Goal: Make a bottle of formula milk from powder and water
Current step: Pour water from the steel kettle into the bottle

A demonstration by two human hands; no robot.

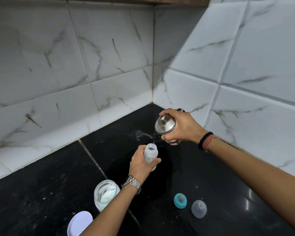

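My left hand (140, 163) grips a small white baby bottle (150, 153) with its mouth open, held upright above the black counter. My right hand (180, 127) holds a steel-lidded glass jug (165, 124) tilted toward the bottle, its spout just above and to the right of the bottle's mouth. A thin stream of water runs from the spout toward the bottle. An open clear jar of white powder (106, 193) stands by my left forearm, its white lid (80, 222) lying in front of it.
The teal teat ring (180, 200) and a clear bottle cap (199, 208) lie on the black counter (220, 193) at the lower right. White powder is spilled on the counter behind the bottle. Marble-tiled walls meet in a corner right behind.
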